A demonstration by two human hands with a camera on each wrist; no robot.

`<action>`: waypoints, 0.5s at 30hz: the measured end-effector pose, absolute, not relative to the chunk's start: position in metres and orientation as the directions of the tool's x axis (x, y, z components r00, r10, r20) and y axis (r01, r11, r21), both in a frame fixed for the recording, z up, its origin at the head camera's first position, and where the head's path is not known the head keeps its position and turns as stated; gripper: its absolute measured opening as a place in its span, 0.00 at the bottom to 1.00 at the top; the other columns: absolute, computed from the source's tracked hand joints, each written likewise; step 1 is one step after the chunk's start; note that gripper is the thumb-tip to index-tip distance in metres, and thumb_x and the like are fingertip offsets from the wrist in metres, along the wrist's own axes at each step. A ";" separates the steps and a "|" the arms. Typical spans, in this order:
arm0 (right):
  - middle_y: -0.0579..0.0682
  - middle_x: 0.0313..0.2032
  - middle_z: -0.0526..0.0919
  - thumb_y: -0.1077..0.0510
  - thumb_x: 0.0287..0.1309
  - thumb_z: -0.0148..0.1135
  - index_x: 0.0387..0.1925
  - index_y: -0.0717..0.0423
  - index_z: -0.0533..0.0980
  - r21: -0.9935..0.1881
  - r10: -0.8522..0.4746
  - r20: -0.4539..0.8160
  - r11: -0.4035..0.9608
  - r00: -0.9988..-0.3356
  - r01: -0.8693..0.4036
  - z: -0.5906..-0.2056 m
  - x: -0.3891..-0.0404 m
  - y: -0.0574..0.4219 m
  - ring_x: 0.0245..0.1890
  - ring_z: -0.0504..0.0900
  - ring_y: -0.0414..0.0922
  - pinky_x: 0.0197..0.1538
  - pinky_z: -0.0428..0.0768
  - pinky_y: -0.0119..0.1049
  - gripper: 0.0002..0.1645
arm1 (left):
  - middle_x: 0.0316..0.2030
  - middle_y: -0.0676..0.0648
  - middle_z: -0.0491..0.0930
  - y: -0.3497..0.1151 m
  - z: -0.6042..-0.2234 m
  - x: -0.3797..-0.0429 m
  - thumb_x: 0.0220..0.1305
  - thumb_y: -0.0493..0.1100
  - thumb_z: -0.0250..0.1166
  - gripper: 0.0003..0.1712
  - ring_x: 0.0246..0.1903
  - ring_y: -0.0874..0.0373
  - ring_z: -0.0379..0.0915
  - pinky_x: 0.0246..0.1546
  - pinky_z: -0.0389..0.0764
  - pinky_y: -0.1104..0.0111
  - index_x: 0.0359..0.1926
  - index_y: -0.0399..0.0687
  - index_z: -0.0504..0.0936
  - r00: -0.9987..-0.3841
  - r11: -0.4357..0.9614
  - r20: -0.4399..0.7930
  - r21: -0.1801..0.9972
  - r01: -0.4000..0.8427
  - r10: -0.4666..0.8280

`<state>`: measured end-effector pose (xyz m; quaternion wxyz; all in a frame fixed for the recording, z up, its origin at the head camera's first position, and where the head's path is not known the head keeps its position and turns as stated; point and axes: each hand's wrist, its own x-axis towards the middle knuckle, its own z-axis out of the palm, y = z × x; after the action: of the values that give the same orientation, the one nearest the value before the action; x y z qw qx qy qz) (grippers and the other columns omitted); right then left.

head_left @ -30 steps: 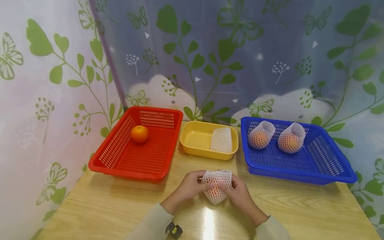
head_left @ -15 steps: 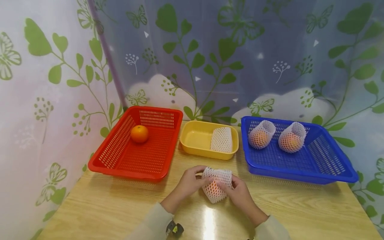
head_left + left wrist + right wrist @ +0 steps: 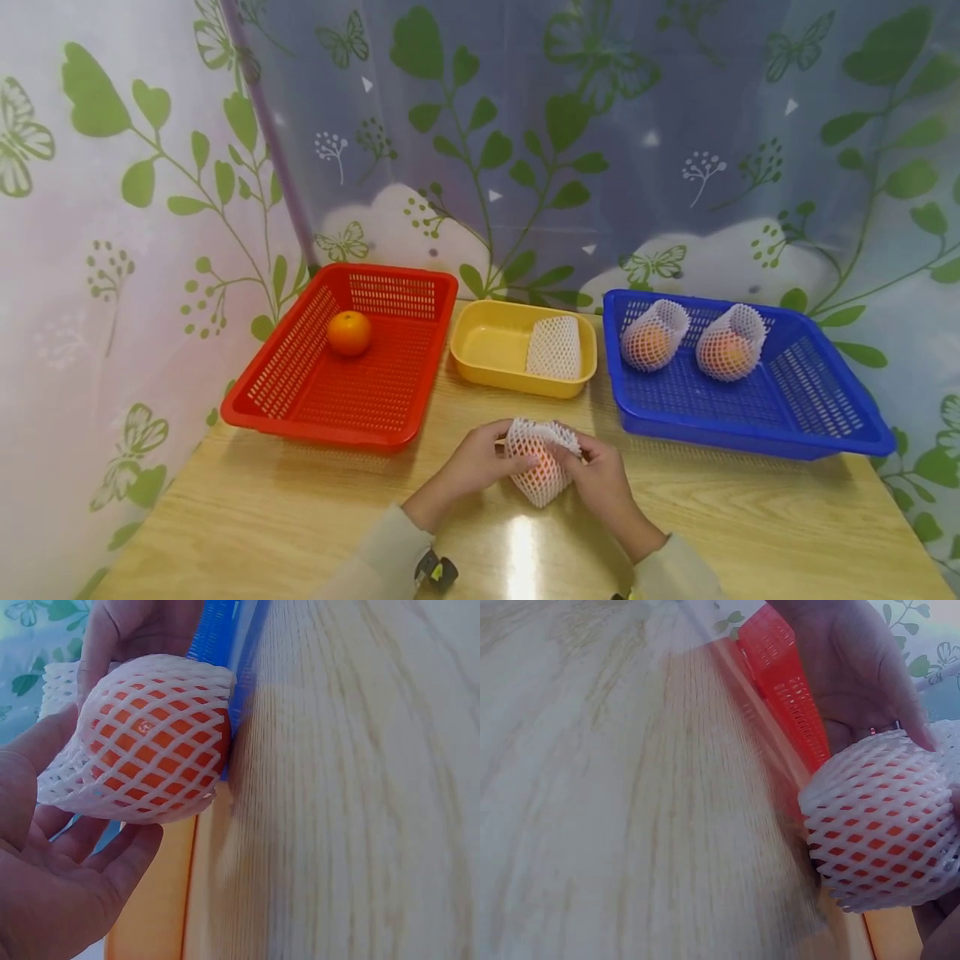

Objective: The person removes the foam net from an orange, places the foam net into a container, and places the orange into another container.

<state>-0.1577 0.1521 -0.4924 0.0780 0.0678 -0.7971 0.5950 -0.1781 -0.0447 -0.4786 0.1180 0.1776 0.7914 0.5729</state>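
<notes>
An orange (image 3: 161, 739) sits inside a white foam net sleeve (image 3: 538, 487), held between both hands over the near middle of the table. My left hand (image 3: 476, 458) grips the sleeve's left side, its thumb across the front and the other fingers behind. On the opposite side, my right hand (image 3: 602, 479) pinches the sleeve near its upper rim with thumb and fingers. The left wrist view shows the mesh stretched round the fruit, with loose net gathered toward the left palm. In the right wrist view, the netted fruit hides most of the right fingers.
A red basket (image 3: 322, 435) at the left holds a bare orange (image 3: 349, 334). The yellow tray (image 3: 487, 379) at centre back contains a flat foam net (image 3: 554, 348). To the right, a blue basket (image 3: 720, 433) holds two netted fruits (image 3: 729, 354).
My right thumb and fingers have shifted up toward the sleeve's rim, and the rim on that side has folded outward. The left hand keeps its hold with little movement. Baskets and tray stay put.
</notes>
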 end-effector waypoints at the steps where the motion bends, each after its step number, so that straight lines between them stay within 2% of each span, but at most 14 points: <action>1: 0.58 0.43 0.86 0.63 0.57 0.67 0.44 0.66 0.83 -0.944 -0.019 0.203 0.264 -0.979 -0.200 -0.492 -0.158 0.152 0.41 0.82 0.36 0.41 0.80 0.27 0.14 | 0.51 0.44 0.81 -0.044 -0.478 -0.178 0.58 0.43 0.71 0.26 0.51 0.51 0.78 0.49 0.81 0.64 0.57 0.40 0.77 -0.910 0.287 0.019 0.946 0.151 0.415; 4: 0.58 0.38 0.86 0.64 0.57 0.68 0.41 0.67 0.82 -0.955 -0.033 0.193 0.223 -0.981 -0.195 -0.493 -0.157 0.152 0.37 0.81 0.35 0.39 0.81 0.29 0.11 | 0.52 0.44 0.80 -0.044 -0.476 -0.177 0.59 0.44 0.71 0.25 0.53 0.52 0.76 0.51 0.80 0.63 0.56 0.41 0.78 -0.909 0.301 0.022 0.940 0.161 0.416; 10: 0.55 0.44 0.84 0.62 0.57 0.68 0.47 0.64 0.79 -0.965 -0.083 0.164 0.192 -0.983 -0.177 -0.494 -0.157 0.153 0.44 0.80 0.36 0.49 0.79 0.30 0.16 | 0.52 0.45 0.80 -0.046 -0.478 -0.177 0.59 0.45 0.71 0.23 0.53 0.52 0.75 0.51 0.79 0.63 0.54 0.42 0.80 -0.912 0.315 0.026 0.934 0.167 0.409; 15: 0.55 0.44 0.84 0.63 0.57 0.68 0.49 0.64 0.78 -0.962 -0.110 0.164 0.204 -0.980 -0.184 -0.497 -0.158 0.153 0.44 0.80 0.36 0.47 0.80 0.30 0.17 | 0.47 0.46 0.83 -0.046 -0.478 -0.177 0.62 0.43 0.69 0.15 0.48 0.55 0.78 0.47 0.81 0.68 0.47 0.41 0.85 -0.930 0.296 0.072 0.937 0.187 0.361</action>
<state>-0.1577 0.1533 -0.4969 0.0294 0.0948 -0.7752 0.6238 -0.1769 -0.0462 -0.4784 0.0766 0.1710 0.8014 0.5680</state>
